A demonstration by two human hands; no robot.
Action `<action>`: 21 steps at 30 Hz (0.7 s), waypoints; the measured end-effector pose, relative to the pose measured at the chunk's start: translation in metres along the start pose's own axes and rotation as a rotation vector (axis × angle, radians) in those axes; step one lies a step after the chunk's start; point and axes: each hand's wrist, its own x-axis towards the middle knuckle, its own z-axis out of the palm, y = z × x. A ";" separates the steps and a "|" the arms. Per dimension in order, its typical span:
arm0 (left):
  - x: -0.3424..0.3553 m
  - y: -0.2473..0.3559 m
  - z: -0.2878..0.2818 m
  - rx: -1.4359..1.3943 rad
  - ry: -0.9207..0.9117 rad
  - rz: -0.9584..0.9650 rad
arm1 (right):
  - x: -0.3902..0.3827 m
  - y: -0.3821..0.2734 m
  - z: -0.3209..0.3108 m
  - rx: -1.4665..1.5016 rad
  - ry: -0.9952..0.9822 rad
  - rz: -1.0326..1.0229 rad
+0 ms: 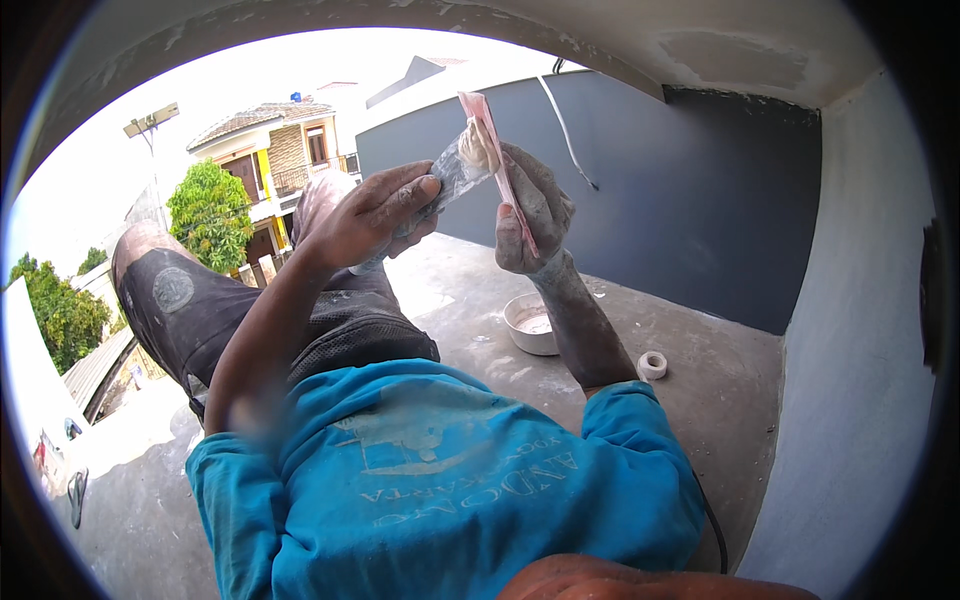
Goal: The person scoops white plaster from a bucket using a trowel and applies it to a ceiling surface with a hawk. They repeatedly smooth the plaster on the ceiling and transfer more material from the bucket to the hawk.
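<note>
My left hand (pixel 390 205) is closed round a flat grey scraper (pixel 450 178) smeared with whitish paste, its blade raised in front of me. My right hand (pixel 533 210), dusted grey, grips a thin pink spreader (pixel 488 150) held upright, thumb pressed on its lower part. A lump of pale paste (pixel 472 140) sits where the two blades meet near the top. My right fingers are partly hidden behind the pink spreader.
Below my right forearm are a white bowl (pixel 532 340) with paste and a tape roll (pixel 653 365) on the dusty floor (pixel 690 420). A dark grey wall (pixel 700 200) with a hanging cable (pixel 570 140) stands ahead. A sandal (pixel 78 497) lies by the open left edge.
</note>
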 end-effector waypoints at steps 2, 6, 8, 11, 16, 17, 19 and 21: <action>-0.003 -0.005 -0.009 0.068 0.040 0.063 | -0.003 0.004 -0.010 -0.025 -0.139 0.048; -0.005 0.002 -0.015 -0.031 0.029 0.074 | -0.007 0.015 -0.017 0.134 -0.044 0.149; -0.001 -0.013 -0.012 0.050 0.069 0.009 | -0.012 0.009 -0.013 0.351 0.208 0.354; 0.003 -0.028 -0.002 0.099 0.099 -0.065 | -0.005 -0.008 -0.004 0.510 0.418 0.516; 0.011 -0.041 0.012 0.080 0.133 -0.058 | -0.005 -0.019 0.002 0.481 0.334 0.433; 0.011 -0.039 0.014 0.074 0.149 -0.041 | -0.008 -0.018 0.002 0.466 0.279 0.410; 0.009 -0.029 0.016 0.061 0.181 -0.005 | -0.011 -0.018 0.002 0.418 0.195 0.358; 0.006 -0.016 0.017 0.066 0.195 -0.013 | -0.004 -0.022 0.007 0.342 0.167 0.289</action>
